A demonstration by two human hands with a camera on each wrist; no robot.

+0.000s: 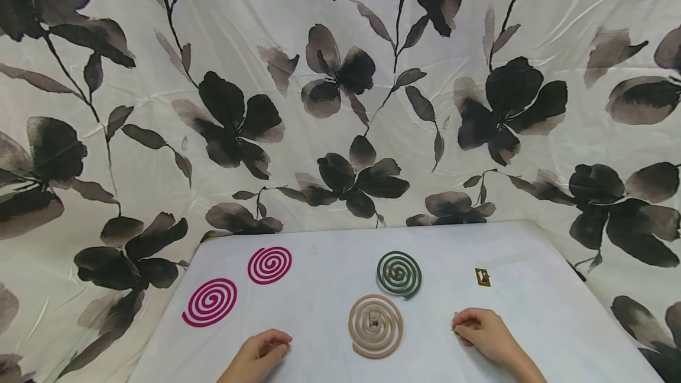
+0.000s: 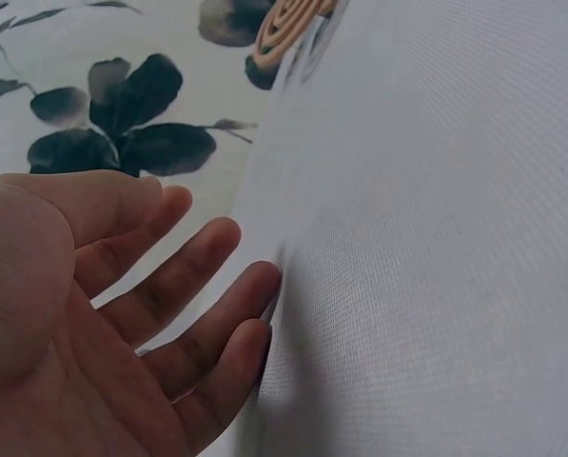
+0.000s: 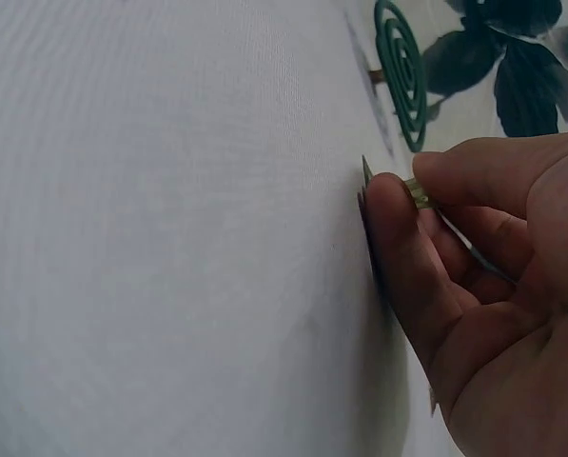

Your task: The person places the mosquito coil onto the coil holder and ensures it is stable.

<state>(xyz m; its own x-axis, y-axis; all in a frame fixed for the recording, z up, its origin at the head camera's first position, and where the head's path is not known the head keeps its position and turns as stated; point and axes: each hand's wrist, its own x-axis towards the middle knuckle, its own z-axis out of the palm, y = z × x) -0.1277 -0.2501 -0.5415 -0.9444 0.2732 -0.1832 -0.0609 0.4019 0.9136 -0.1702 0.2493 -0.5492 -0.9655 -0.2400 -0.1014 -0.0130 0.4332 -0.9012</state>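
Left hand (image 1: 258, 356), fingers slightly spread; right hand (image 1: 488, 331), fingers pinching one gold piece (image 1: 454, 323). Worktop (image 1: 321, 288) carries two pink coils (image 1: 211, 301), one green coil (image 1: 399, 275), one tan coil (image 1: 375, 313), another gold piece (image 1: 479, 278).

Behind the white-topped table (image 1: 324, 276), a creased pale cloth (image 1: 242, 22) printed with dark flowers (image 1: 513, 84) and leaves (image 1: 145, 136) catches soft light.

Head cam looks fwd & down, wide, over tabletop (image 1: 319, 288). Wrist cams look v. close, tilted, at L hand (image 2: 84, 333) & R hand (image 3: 483, 328), resp. Shared: tan coil (image 2: 285, 27) (head/L wrist), green coil (image 3: 403, 78) (head/R wrist).
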